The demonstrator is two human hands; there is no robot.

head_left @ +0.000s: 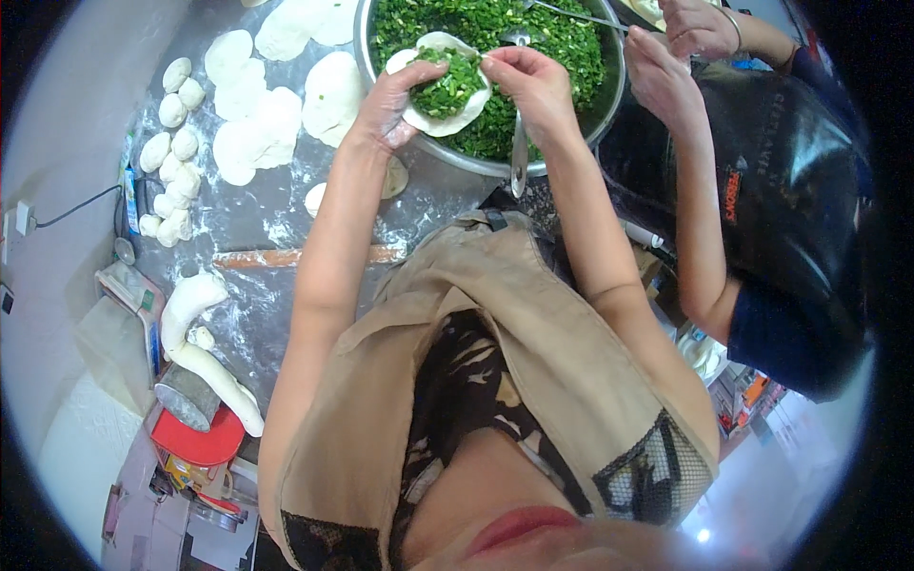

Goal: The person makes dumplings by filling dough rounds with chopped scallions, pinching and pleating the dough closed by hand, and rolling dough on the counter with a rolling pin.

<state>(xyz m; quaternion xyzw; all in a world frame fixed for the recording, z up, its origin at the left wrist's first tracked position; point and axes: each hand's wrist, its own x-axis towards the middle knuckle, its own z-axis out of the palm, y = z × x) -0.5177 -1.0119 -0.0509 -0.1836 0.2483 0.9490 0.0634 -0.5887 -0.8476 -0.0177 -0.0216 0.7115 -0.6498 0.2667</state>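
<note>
Floury table (243,214). Round white wrapper (446,126), green filling (447,93).

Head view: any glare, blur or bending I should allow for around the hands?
In the head view, a bright glare spot sits low on the right; in the head view, edges curve toward the black rim; in the head view, the left hand, right hand and dough wrapper read clearly, away from that glare.

Free passage between dough rounds (262,135) and wooden rod (262,258) ends at the left forearm (333,224).
</note>
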